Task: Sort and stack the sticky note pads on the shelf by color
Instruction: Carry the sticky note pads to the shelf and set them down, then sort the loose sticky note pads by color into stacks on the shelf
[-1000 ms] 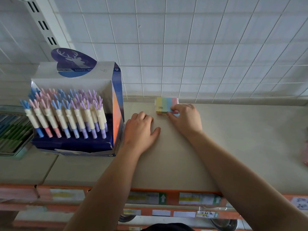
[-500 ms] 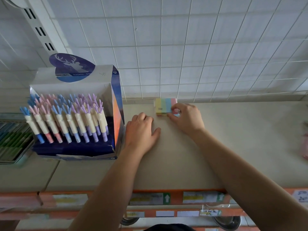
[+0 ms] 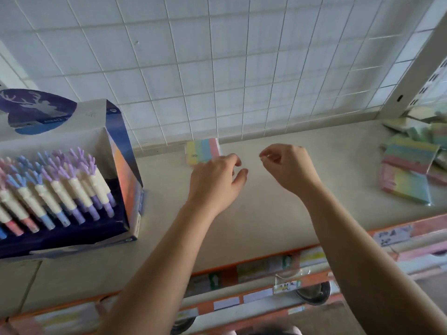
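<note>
Looking down on the shelf (image 3: 266, 213), I have a pen box (image 3: 72, 234) at nine o'clock, its blue, pink and purple pens slanted in rows. At twelve o'clock one striped pad (image 3: 202, 151) lies flat against the foot of the wire grid (image 3: 217, 68), its bands running yellow, green, blue, pink. The left grip (image 3: 215, 182) hovers at six o'clock of that pad, released, its fingers relaxed and lightly bent, its knuckles covering the pad's near corner; whether it touches I cannot tell. The right grip (image 3: 287, 168) is raised at three o'clock of the left one, apart from the pad, fingers loosely curled, thumb close to forefinger, grasping nothing I can see. At three o'clock, well apart from both, a pile of pads (image 3: 408, 155) lies overlapping and askew near the post (image 3: 416, 68).
</note>
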`<action>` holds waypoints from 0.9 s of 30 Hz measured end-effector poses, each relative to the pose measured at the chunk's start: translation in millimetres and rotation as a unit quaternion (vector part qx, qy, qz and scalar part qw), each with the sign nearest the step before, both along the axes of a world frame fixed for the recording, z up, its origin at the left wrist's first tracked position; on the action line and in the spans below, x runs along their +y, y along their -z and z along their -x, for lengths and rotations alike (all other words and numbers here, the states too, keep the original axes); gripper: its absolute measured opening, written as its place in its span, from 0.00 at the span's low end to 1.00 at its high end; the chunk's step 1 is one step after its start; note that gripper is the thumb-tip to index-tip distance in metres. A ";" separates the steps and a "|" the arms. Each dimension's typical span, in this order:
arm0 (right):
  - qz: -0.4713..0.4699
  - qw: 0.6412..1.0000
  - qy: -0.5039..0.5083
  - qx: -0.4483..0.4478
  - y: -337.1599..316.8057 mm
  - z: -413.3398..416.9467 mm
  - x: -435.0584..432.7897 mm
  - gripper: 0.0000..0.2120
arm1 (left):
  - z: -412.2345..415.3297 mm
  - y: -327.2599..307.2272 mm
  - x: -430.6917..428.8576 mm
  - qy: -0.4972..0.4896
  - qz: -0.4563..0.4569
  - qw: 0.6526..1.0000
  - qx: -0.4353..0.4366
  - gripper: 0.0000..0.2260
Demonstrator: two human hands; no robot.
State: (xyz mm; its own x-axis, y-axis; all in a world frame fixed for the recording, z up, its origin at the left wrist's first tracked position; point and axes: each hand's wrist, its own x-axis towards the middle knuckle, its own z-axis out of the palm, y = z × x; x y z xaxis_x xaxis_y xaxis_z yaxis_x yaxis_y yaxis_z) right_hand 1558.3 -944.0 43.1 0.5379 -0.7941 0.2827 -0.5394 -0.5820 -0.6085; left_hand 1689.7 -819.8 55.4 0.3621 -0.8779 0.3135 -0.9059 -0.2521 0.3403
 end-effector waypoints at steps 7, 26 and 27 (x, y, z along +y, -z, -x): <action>-0.003 0.999 0.048 -0.002 -4.8 76.5 -22.7 0.05 | 66.5 0.0 -52.8 0.071 -0.006 0.997 0.006 0.12; 0.035 0.996 0.074 0.048 -2.3 257.3 -140.4 0.07 | 238.2 14.5 -173.1 0.091 -0.032 0.995 0.026 0.14; 0.040 0.995 0.072 0.055 -3.0 259.7 -146.2 0.08 | 241.9 15.2 -175.6 0.084 -0.037 0.995 0.030 0.15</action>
